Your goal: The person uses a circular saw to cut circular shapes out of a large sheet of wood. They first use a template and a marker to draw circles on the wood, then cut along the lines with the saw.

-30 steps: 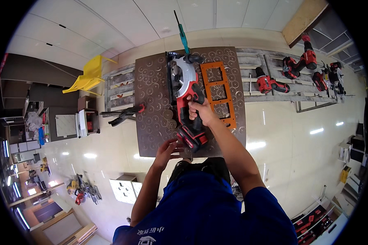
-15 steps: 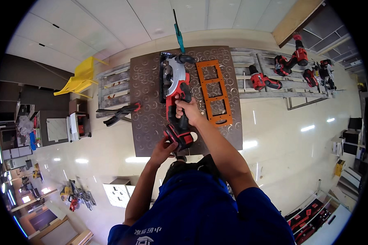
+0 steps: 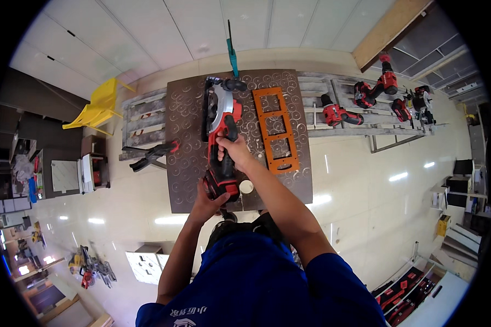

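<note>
1. Right hand (image 3: 232, 150) closed round red-and-silver cordless circular saw (image 3: 217, 128), over brown, circle-marked worktop (image 3: 186, 191).
2. Left hand (image 3: 206, 205) curled round black-and-red blocky battery (image 3: 226, 191).
3. Grips done; battery looks seated; can't tell what's left.

A pale wall (image 3: 289, 27) rises beyond the far edge of the tabletop (image 3: 181, 177). Off the far left corner stands a yellow chair (image 3: 102, 98); past the near edge, glossy floor (image 3: 360, 210) shows light streaks (image 3: 171, 220).
</note>
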The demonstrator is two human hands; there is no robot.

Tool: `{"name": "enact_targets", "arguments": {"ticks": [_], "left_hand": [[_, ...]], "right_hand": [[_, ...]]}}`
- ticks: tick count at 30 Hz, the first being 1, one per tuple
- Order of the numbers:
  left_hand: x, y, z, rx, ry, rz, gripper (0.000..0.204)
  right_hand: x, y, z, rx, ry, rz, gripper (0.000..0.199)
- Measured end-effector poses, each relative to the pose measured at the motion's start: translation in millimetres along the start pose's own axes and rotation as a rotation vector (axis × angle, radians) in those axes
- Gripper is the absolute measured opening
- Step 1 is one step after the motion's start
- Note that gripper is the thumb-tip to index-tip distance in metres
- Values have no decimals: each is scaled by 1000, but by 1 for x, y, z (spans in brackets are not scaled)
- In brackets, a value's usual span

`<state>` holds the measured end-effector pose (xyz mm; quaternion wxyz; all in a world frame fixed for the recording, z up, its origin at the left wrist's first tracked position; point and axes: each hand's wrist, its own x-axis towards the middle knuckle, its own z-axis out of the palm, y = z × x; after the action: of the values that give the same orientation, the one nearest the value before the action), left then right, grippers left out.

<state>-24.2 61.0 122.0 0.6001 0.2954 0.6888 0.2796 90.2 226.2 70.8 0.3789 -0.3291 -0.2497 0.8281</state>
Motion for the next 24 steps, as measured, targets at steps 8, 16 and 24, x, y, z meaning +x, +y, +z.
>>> {"name": "enact_targets", "arguments": {"ticks": [8,16,24], "left_hand": [[-1,-5,2,14,24,152,96],[-13,-16,9,44,167,80,103],[-51,-96,8,-193,400,21,73]], "right_hand": [[-69,-60,-88,-1391,542,-475,84],[-94,-38,-115,-1672,695,-349,99],[-107,-33,-131,-1712,611,-452,84]]}}
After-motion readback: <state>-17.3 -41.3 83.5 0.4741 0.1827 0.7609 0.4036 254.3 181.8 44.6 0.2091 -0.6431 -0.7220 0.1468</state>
